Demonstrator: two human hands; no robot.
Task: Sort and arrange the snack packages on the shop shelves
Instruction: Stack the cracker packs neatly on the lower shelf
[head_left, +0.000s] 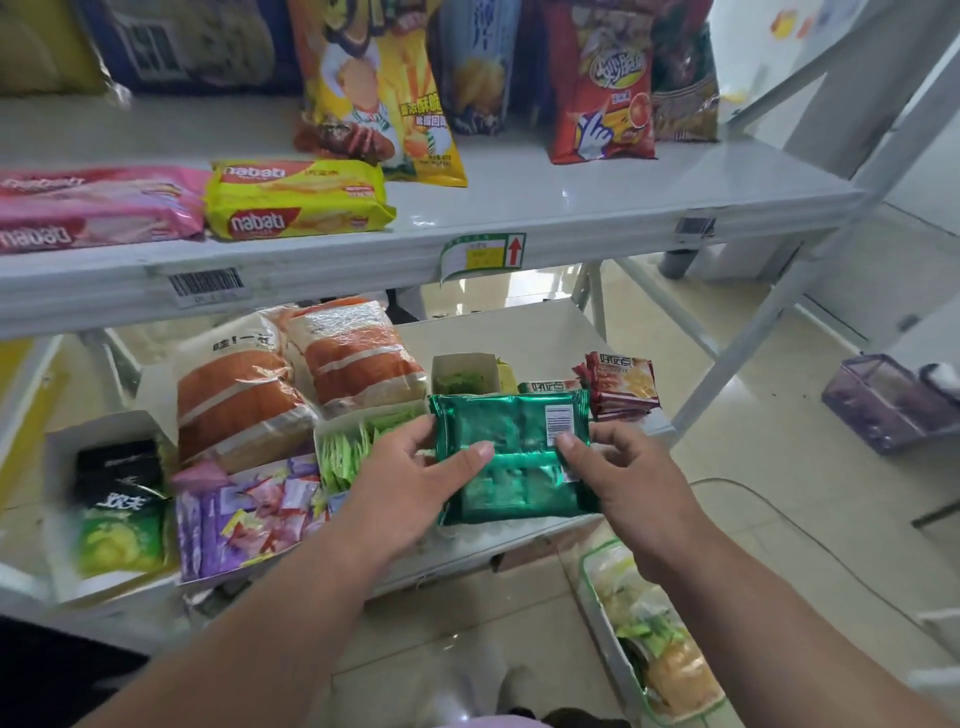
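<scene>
Head view: A person stands at white shop shelves, both hands on a green foil packet (511, 457) at lower centre of the frame, over the right part of the lower shelf (540, 327). The left hand (415, 483) grips the packet's left edge, thumb lying across the foil and the other fingers (418, 431) curled behind it. The right hand (631, 478) pinches the right edge near the white barcode label, thumb on top. The packet's long axis runs left to right in the frame, so each hand holds one short end and neither is plainly nearer; its back edge tilts toward the shelf.

Just behind it stand small red biscuit packs (623, 384) and an open carton (462, 371). To the left lie a tray of pale green sachets (345, 457), purple sweets (244, 514) and two bread bags (291, 374). On the upper shelf (571, 208) rest a yellow wafer pack (296, 200) and upright crisp bags (602, 83). The bare patch beneath the packet looks the likely resting place.
</scene>
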